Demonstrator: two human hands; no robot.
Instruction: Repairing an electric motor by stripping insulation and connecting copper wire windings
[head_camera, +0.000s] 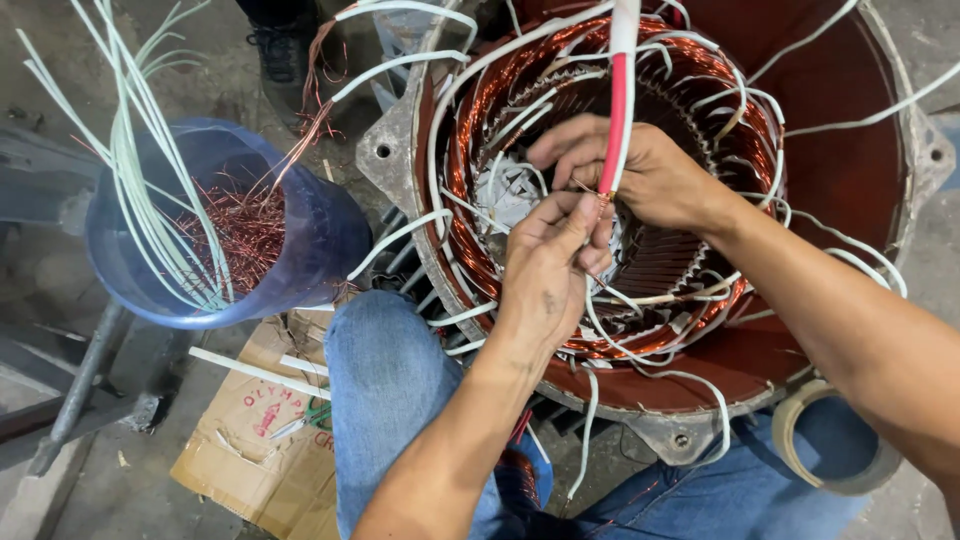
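Now, line by line, what we see:

Left hand: our left hand (548, 262) comes up from the near edge, thumb and fingers pinched together on a thin bare copper strand just below the red sleeve's lower end.

Right hand: our right hand (640, 172) reaches in from the right, fingers closed round the red sleeve (617, 110) at the same spot; the two hands touch.

Sleeve: it runs upright from the hands toward the far edge, red below and white above, over the middle of the stator.

Stator: the stator (860, 150) lies open-face up, right of centre, with copper windings (470, 150) ringing the bore and white-sleeved leads (400, 235) sticking out all round.

Bucket: a blue bucket (330, 235) at left holds scrap copper and a bundle of pale tubes (150, 170).

Near things: a tape roll (835, 445) sits near right by our knee; cardboard (255, 450) lies near left on the floor.

Far: someone's shoe (283, 55) shows beyond the bucket.

Risk, strand: we judge the fine strand could kink or snap if pulled sideways against the sleeve's mouth.

Risk, leads: loose leads crowd our wrists; a snagged one could drag on the windings and scrape their enamel.

Risk, sleeve: if our right grip slackens, the sleeve may slide down and hide the joint.
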